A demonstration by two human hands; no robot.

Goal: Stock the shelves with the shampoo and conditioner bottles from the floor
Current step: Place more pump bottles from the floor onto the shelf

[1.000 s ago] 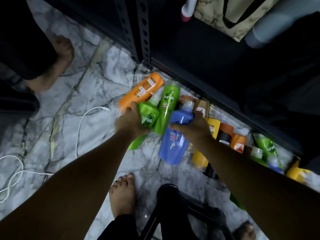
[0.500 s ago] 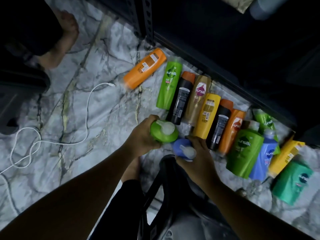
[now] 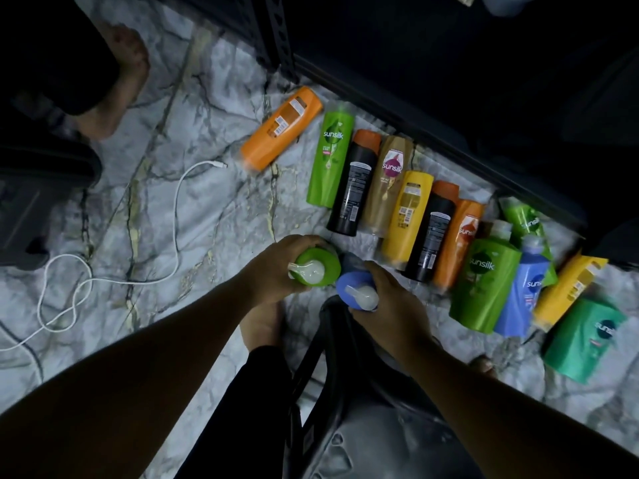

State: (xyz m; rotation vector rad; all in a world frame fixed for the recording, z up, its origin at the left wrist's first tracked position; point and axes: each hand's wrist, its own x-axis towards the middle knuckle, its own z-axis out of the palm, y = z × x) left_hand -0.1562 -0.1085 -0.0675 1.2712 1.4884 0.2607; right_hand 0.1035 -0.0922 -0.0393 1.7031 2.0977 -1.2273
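Gripping one bottle each, both hands hang above the marble floor (image 3: 207, 216) in the head view. The left hand (image 3: 276, 267) is wrapped around a green pump bottle (image 3: 316, 267), its pale pump top facing up at the camera. The right hand (image 3: 390, 302) is closed around a blue pump bottle (image 3: 358, 288), seen top-on too, and the two bottles touch. Beyond them a row of Sunsilk bottles (image 3: 411, 216) lies flat on the floor along the foot of the dark metal shelf unit (image 3: 432, 140): green, black, gold, yellow and orange, side by side. An orange bottle (image 3: 281, 127) lies a little apart at the row's left end. More green, blue and yellow bottles cluster at its right end. A white charging cable (image 3: 138, 271) snakes over the floor at the left. A dark plastic stool (image 3: 345, 392) stands under the forearms.
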